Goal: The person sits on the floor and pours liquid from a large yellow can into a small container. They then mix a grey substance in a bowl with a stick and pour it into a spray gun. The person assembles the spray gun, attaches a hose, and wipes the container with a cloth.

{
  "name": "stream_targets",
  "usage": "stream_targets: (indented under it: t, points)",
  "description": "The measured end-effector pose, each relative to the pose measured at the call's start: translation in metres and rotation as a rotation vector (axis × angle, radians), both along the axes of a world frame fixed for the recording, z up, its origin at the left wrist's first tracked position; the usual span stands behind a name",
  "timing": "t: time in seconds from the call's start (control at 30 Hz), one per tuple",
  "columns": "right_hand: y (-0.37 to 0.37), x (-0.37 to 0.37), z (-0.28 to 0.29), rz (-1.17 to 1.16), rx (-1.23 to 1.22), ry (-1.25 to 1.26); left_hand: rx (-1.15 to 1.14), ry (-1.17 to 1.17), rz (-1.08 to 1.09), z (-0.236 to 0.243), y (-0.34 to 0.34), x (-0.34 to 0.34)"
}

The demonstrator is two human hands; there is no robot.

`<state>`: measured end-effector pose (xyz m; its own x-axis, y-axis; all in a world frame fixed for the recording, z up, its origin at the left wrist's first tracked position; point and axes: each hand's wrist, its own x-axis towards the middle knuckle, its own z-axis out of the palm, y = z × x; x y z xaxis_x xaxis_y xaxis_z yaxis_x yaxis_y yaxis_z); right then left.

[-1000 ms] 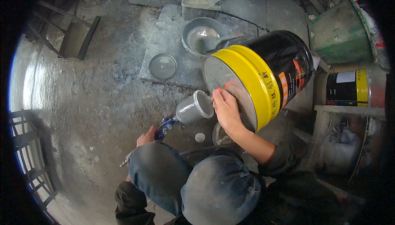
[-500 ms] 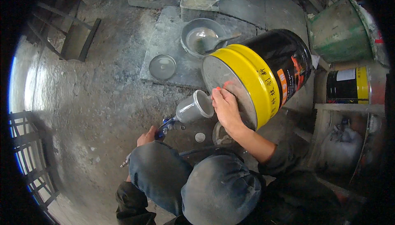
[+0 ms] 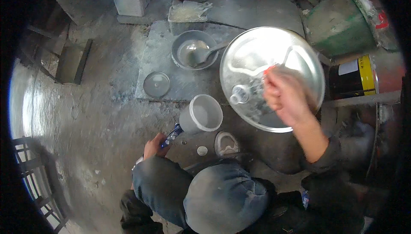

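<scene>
My left hand [image 3: 154,147] grips the blue body of a spray gun [image 3: 173,134] beside my knee. The gun's pale grey cup [image 3: 200,115] is uncovered, its mouth tilted up and to the right. Motion smears my right hand [image 3: 287,96], closed above the silvery top of a metal drum [image 3: 299,56]. At its fingertips shows a small red cap-like piece [image 3: 269,70]. A clear plastic spout [image 3: 239,94] stands on the drum top, left of that hand. The drum's side is hidden from above.
On a stone slab [image 3: 147,69] are a round lid [image 3: 156,84] and a grey basin [image 3: 174,56] with a ladle-like scoop [image 3: 205,55]. A white disc [image 3: 202,150] lies near my knees. Another black-and-yellow drum [image 3: 349,78] and a green bin [image 3: 342,28] are at right.
The tilted drum has come upright, its top now facing me. My right hand has moved right and lies over that top. The spray gun's cup now shows more of its open mouth.
</scene>
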<state>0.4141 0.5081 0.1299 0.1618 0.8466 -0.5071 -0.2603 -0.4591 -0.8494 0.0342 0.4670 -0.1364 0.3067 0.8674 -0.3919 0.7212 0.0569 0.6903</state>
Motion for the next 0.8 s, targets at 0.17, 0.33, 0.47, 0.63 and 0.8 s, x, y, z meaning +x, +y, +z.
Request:
stream_targets:
  t: [0.17,0.33,0.47,0.63,0.8]
  points:
    - [0.015,0.076,0.042,-0.065,0.091,-0.219,0.038,-0.145,0.036,-0.007,-0.008,-0.013]
    - [0.045,0.155,0.051,-0.153,0.236,-0.845,0.008,-0.374,0.241,-0.009,-0.027,-0.033]
    - [0.062,0.281,0.039,-0.238,0.099,-1.026,0.021,-0.476,0.417,0.025,-0.026,-0.026]
    - [0.108,0.319,0.05,-0.104,0.132,-0.895,-0.069,-0.673,0.846,0.031,-0.044,-0.042]
    - [0.111,0.269,0.033,-0.415,0.686,-1.632,0.152,-0.6,0.751,0.024,-0.071,-0.09]
